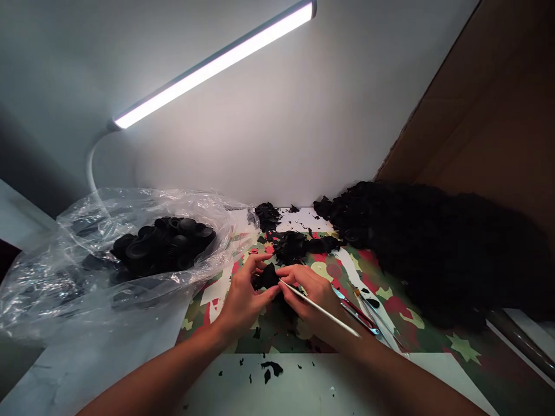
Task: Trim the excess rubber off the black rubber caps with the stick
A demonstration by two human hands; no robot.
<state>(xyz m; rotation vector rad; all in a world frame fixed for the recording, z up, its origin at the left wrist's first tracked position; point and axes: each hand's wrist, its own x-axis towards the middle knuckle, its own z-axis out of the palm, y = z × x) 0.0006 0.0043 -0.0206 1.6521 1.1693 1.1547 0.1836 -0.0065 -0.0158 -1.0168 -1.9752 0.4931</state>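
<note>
Black piece (pixel 269 276): small and dark, held up between the two hands over the middle of the patterned sheet; its exact shape is lost in shadow.
Left hand (pixel 245 287): grasping the black piece from the left, thumb below and fingers curved above.
Right hand (pixel 309 289): gripping a thin white stick (pixel 323 310) like a pen, fingertips at the piece's right edge; whether the stick's tip touches the piece, I cannot tell.
Scraps behind the hands (pixel 295 247): a loose black heap just beyond the fingers, crowding the far side of the work spot.
Slim tools (pixel 361 315): lying just right of the right hand, one of them red, close beside its wrist.
White strip (pixel 348 263): running under the tools, with a small black disc (pixel 372 302) on it.
Patterned sheet (pixel 429 341): camouflage-like, in green, red and cream, spread beneath all this.
Scraps in front (pixel 272 367): scattered on a white surface (pixel 243 398) between the forearms.
Black pile (pixel 433 248): large, filling the right side and covering much of the sheet there.
Clear plastic bag (pixel 208 199): crumpled at the left, around round black parts (pixel 165 242).
Cardboard (pixel 485 115): upright behind the pile.
Lamp (pixel 217 65): lit, slanting above everything.
</note>
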